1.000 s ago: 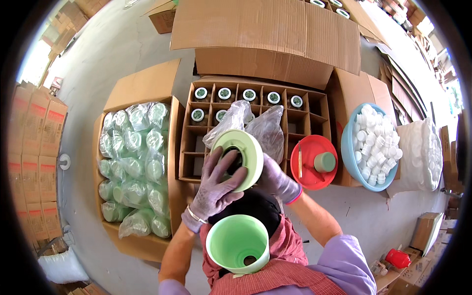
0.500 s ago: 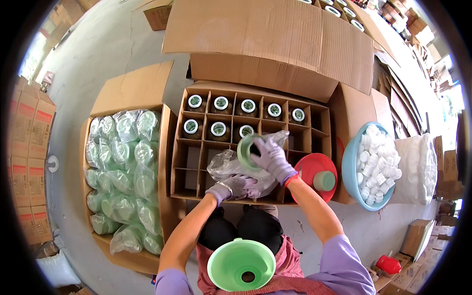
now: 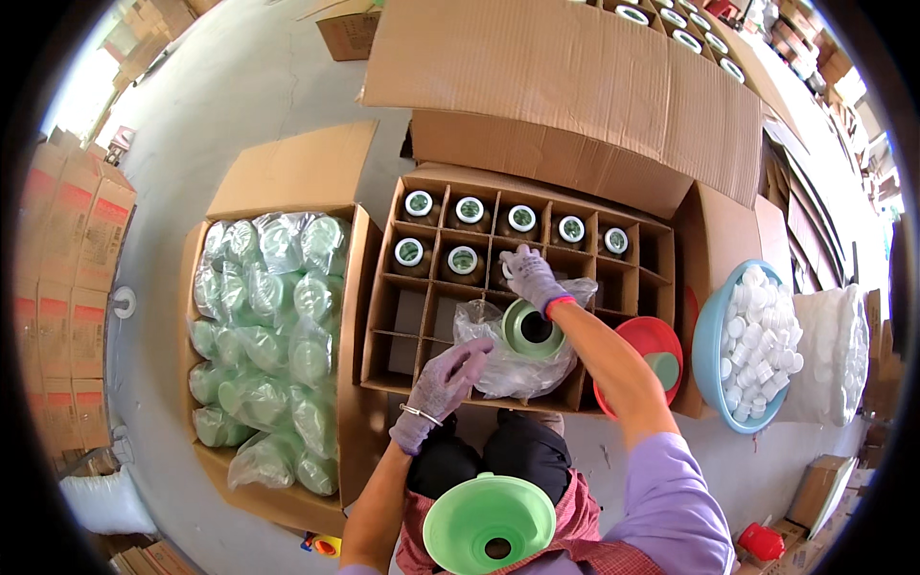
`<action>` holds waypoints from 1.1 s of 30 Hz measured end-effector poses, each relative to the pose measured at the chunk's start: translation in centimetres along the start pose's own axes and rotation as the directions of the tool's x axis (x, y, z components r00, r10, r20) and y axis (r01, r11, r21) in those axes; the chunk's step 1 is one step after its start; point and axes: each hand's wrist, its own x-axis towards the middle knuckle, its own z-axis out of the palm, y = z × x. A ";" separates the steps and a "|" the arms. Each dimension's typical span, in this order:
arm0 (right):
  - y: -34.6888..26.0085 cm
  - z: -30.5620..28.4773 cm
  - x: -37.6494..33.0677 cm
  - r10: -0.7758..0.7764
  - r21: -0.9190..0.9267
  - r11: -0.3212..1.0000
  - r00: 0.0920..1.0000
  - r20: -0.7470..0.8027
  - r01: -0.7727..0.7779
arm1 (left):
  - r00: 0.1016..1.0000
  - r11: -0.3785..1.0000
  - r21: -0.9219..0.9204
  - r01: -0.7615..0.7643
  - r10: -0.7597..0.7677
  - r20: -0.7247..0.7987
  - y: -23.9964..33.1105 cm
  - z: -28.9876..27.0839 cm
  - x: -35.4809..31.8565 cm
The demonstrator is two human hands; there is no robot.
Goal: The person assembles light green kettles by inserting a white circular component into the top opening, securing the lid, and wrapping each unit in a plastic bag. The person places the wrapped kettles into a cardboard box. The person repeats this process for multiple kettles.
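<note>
Two hands [image 3: 443, 383] [image 3: 535, 280], carton edge [image 3: 387, 385], open cells [image 3: 409, 311]

Stacked cartons [image 3: 101, 230] stand at far left near a white sack [image 3: 107, 501], a red object [image 3: 762, 542] at lower right.

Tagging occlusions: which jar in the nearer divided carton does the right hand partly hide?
Rightmost jar, second row from the back: right hand covers part of it, but none of the other seven showing there.
</note>
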 end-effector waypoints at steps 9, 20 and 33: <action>-10.1 -25.3 -15.6 -0.401 0.118 0.841 0.755 -0.519 0.528 | 0.976 0.456 -0.866 0.206 -0.162 0.146 2.5 0.4 1.6; -13.9 -23.5 -29.0 -0.508 0.616 0.344 0.693 -0.512 0.708 | 0.977 0.329 -0.944 0.025 0.194 0.094 7.3 -0.2 -7.9; -16.1 -8.4 -50.6 -0.165 0.785 0.547 0.957 -0.239 0.290 | 0.971 0.868 -0.490 0.079 -0.178 -0.157 0.1 -0.4 -31.4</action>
